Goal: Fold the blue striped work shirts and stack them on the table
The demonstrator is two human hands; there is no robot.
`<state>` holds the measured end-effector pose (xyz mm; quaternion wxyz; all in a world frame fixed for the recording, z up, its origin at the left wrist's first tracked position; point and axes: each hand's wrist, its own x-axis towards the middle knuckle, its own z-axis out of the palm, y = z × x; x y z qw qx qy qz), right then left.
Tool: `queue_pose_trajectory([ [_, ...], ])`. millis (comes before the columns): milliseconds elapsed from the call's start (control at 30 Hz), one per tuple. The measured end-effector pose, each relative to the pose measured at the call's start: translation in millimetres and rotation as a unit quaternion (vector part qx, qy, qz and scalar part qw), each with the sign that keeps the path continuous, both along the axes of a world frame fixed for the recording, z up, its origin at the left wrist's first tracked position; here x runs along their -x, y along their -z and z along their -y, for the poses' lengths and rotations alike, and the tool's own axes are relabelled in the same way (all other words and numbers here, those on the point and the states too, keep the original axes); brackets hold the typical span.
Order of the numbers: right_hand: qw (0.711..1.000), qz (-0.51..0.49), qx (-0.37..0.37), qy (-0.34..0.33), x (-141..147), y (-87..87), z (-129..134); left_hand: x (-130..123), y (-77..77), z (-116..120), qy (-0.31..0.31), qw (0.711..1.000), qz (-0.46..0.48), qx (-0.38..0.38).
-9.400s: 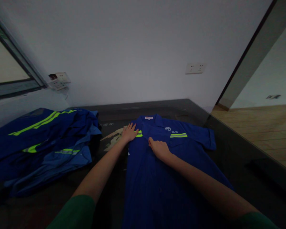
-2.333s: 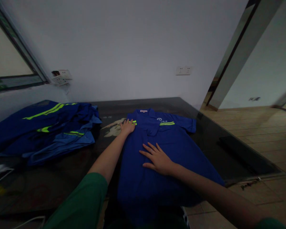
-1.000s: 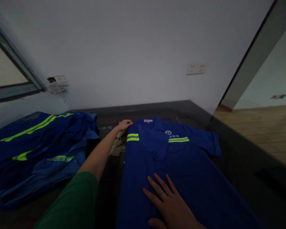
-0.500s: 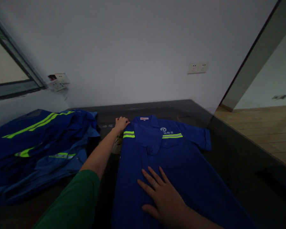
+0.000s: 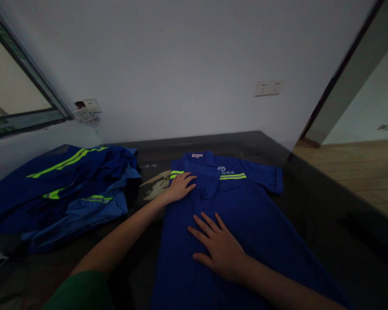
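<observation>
A blue work shirt (image 5: 258,224) with a yellow-green reflective band, a white chest logo and a collar lies on the dark table, its collar towards the wall. The sleeve on the right stretches outward; on the left side no sleeve shows. My left hand (image 5: 180,187) rests on the shirt's left front, below the shoulder and across the end of the band, fingers spread. Lower down, my right hand (image 5: 218,247), with a ring on one finger, lies flat on the shirt's middle with its fingers apart.
A heap of blue work clothes (image 5: 80,181) with reflective bands lies on the left of the dark table (image 5: 226,140). Behind stands a white wall with a double socket (image 5: 267,88); more sockets (image 5: 88,111) sit near the window. Wooden floor (image 5: 339,165) shows beyond the right edge.
My left hand has moved from the shirt's left shoulder edge inward and nearer, onto its front, and its fingers have spread. My right hand stays on the shirt. The view has shifted slightly.
</observation>
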<state>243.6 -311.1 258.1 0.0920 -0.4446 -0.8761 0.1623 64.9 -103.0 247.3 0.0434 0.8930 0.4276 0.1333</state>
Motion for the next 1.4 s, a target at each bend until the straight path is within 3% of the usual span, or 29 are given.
queue_pose_trajectory([
  [167, 0.999, 0.019, -0.028, -0.001, 1, 3.4, 2, -3, 12.8, 34, -0.044, 0.997, -0.054, 0.022],
  [367, 0.997, 0.045, -0.059, 0.002, 4, 6.3, 4, -17, 9.5, 33, -0.114, 0.992, -0.049, 0.016],
  [500, 0.997, 0.041, -0.058, -0.001, 2, -3.8, 14, -20, 9.1, 33, -0.13, 0.99, -0.055, 0.026],
  [633, 0.997, -0.048, -0.054, 0.038, -24, -29.1, 53, -24, 5.0, 38, -0.135, 0.989, -0.064, 0.021],
  [733, 0.983, -0.146, -0.034, 0.107, -66, -45.4, 97, -29, 3.3, 42, -0.144, 0.989, -0.04, -0.007],
  [800, 0.968, -0.184, 0.006, 0.169, -102, -46.6, 129, -32, 5.0, 43, -0.156, 0.987, -0.025, -0.006],
  [900, 0.943, -0.177, 0.051, 0.278, -153, -29.2, 174, -35, 9.7, 43, -0.171, 0.985, -0.028, 0.011],
  [1000, 0.895, -0.169, 0.041, 0.412, -187, 5.0, 205, -36, 12.1, 42, -0.174, 0.984, -0.034, 0.014],
  [1067, 0.864, -0.187, 0.021, 0.467, -196, 30.3, 214, -36, 11.5, 44, -0.175, 0.984, -0.034, 0.013],
  [1167, 0.827, -0.279, 0.007, 0.488, -191, 60.8, 212, -37, 8.4, 48, -0.182, 0.983, -0.026, -0.006],
  [1233, 0.808, -0.344, 0.023, 0.477, -183, 71.9, 206, -41, 4.5, 53, -0.176, 0.983, -0.009, -0.041],
  [1400, 0.784, -0.431, 0.064, 0.442, -167, 68.4, 202, -77, -19.0, 69, -0.074, 0.991, 0.052, -0.094],
])
